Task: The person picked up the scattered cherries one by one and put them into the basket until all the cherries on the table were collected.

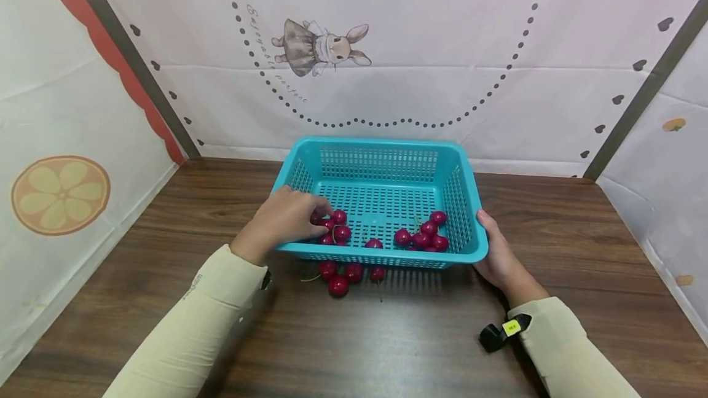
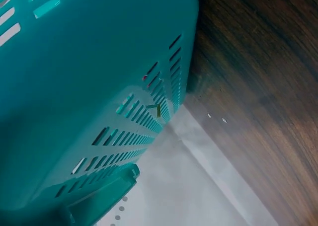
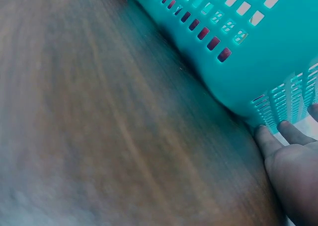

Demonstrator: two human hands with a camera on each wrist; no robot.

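A turquoise plastic basket (image 1: pixel 381 255) with slotted walls stands on the table, holding cherries in two groups. My left hand (image 1: pixel 287 217) reaches over the basket's left front corner, its thumb and fingers curved round a cherry (image 1: pixel 316 218) in the left group. Other cherries (image 1: pixel 342 233) lie right beside these fingertips. My right hand (image 1: pixel 498 257) is at the outside of the basket's right end. In the right wrist view its extended fingers (image 3: pixel 293 134) touch the slotted end wall. The left wrist view shows the basket's outer wall (image 2: pixel 94 87), with the left hand out of sight.
In front of the basket several loose cherries (image 1: pixel 338 285) lie on the dark wooden table (image 1: pixel 354 349), some with stems. A second group of cherries (image 1: pixel 421 240) is in the basket's right part. Behind it rises a printed white cloth (image 1: pixel 420 97), with cloth along both sides too.
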